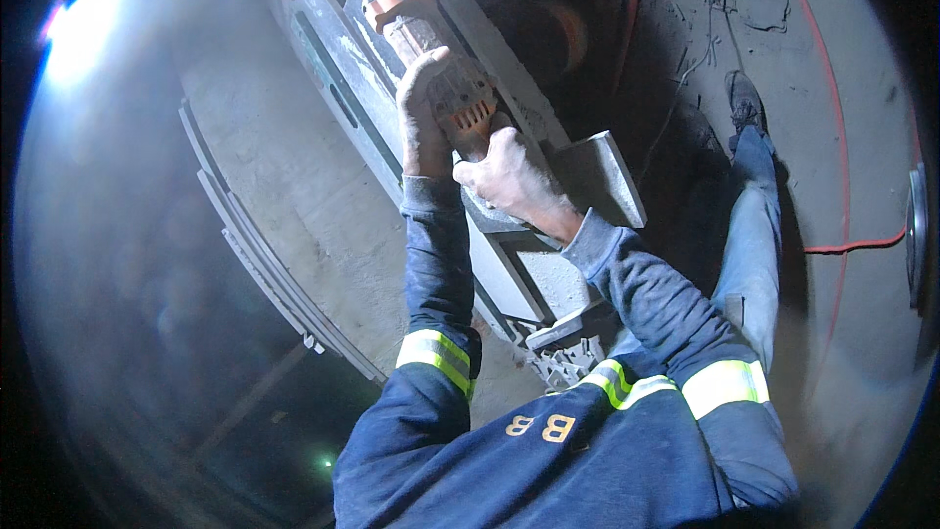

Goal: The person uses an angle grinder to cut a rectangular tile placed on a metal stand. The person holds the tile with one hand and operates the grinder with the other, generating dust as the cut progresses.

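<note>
A dusty orange and grey power tool, an angle grinder (421, 24), lies along a long grey metal frame (343, 88). My left hand (423, 113) wraps around the tool's body from the left. My right hand (509, 176) grips its lower end, next to a flat grey slab (607, 176) that sticks out to the right. Both forearms are in dark blue sleeves with yellow reflective bands. The tool's working end is hidden under my hands.
A dusty concrete wall surface (294, 196) fills the left, with a thin metal rail (264, 264) running diagonally. My leg in jeans and a shoe (744, 103) stand on the floor at right. A red cable (832, 137) and thin wires lie there. A bright light glares at top left.
</note>
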`<state>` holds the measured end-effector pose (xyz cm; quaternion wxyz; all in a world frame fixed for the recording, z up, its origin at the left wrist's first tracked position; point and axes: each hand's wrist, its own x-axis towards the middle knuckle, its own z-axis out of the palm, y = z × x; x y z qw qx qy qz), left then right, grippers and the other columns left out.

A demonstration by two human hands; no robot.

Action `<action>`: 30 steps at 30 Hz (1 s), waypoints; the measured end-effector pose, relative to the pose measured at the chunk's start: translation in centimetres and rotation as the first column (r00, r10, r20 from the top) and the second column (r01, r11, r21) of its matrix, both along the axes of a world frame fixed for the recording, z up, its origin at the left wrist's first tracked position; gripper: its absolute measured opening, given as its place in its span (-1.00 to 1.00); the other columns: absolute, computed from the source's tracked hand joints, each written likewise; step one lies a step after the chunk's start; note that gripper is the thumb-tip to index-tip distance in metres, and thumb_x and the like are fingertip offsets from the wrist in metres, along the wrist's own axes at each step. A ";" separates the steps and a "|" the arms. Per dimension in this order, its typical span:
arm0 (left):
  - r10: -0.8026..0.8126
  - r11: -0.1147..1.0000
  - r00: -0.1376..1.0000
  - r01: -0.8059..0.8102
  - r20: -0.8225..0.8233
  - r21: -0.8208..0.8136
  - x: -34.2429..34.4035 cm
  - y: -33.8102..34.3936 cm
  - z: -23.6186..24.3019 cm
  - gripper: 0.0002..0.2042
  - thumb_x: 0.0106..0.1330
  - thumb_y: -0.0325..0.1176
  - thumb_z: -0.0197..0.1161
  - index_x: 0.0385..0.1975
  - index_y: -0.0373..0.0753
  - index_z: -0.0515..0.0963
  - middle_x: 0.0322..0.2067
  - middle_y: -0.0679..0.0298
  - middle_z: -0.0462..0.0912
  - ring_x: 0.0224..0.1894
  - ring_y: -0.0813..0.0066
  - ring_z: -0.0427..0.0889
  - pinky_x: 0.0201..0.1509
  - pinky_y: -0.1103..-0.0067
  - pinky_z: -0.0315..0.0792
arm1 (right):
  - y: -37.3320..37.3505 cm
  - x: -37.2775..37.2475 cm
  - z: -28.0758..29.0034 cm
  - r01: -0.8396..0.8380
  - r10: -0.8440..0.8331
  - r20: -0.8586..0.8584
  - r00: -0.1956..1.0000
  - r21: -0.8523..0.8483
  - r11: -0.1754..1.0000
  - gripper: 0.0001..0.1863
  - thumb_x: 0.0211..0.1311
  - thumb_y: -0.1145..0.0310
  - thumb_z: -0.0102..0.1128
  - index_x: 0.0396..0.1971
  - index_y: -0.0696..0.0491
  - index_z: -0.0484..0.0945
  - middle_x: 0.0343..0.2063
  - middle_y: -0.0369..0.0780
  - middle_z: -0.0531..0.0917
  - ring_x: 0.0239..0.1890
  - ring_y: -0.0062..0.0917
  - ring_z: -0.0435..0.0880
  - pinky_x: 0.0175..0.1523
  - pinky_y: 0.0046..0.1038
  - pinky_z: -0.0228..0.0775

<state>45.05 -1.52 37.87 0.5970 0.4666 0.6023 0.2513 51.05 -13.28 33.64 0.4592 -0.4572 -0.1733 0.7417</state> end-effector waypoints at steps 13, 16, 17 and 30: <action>-0.057 0.997 0.998 0.057 0.005 0.055 -1.2 1.8 -1.1 -0.69 0.26 -0.16 0.22 -0.13 -0.23 0.58 -0.21 0.16 0.63 -0.20 0.33 0.64 -0.08 0.43 0.55 | 1.4 -1.0 -1.1 -0.021 0.019 0.045 0.999 0.056 0.998 -0.57 0.09 0.25 0.23 -0.25 0.38 0.53 -0.48 0.00 0.65 -0.41 -0.31 0.70 -0.30 -0.32 0.55; -0.072 0.997 0.997 0.072 0.006 0.016 -1.4 2.5 -1.4 -0.68 0.27 -0.15 0.21 -0.12 -0.23 0.58 -0.20 0.16 0.63 -0.19 0.34 0.64 -0.07 0.43 0.55 | 2.1 -0.9 -1.4 -0.051 0.049 0.040 0.998 0.063 0.997 -0.56 0.07 0.24 0.24 -0.25 0.37 0.52 -0.47 0.01 0.66 -0.40 -0.29 0.70 -0.31 -0.31 0.54; -0.074 0.997 0.997 0.074 0.006 -0.002 -1.6 2.8 -1.3 -0.67 0.27 -0.14 0.21 -0.12 -0.23 0.57 -0.20 0.16 0.63 -0.18 0.34 0.64 -0.06 0.42 0.55 | 2.3 0.3 -0.9 -0.082 0.079 0.039 0.996 0.061 0.995 -0.56 0.07 0.24 0.25 -0.25 0.37 0.52 -0.48 0.01 0.66 -0.41 -0.28 0.70 -0.31 -0.31 0.54; -0.110 0.994 0.994 0.111 -0.016 0.025 -0.8 1.6 -0.5 -0.66 0.27 -0.14 0.21 -0.10 -0.23 0.57 -0.21 0.17 0.64 -0.19 0.34 0.65 -0.07 0.43 0.55 | 1.0 0.0 -0.1 0.025 -0.028 0.061 0.998 0.043 0.999 -0.71 0.05 0.27 0.24 -0.48 0.25 0.61 -0.57 -0.12 0.65 -0.51 -0.34 0.68 -0.35 -0.36 0.50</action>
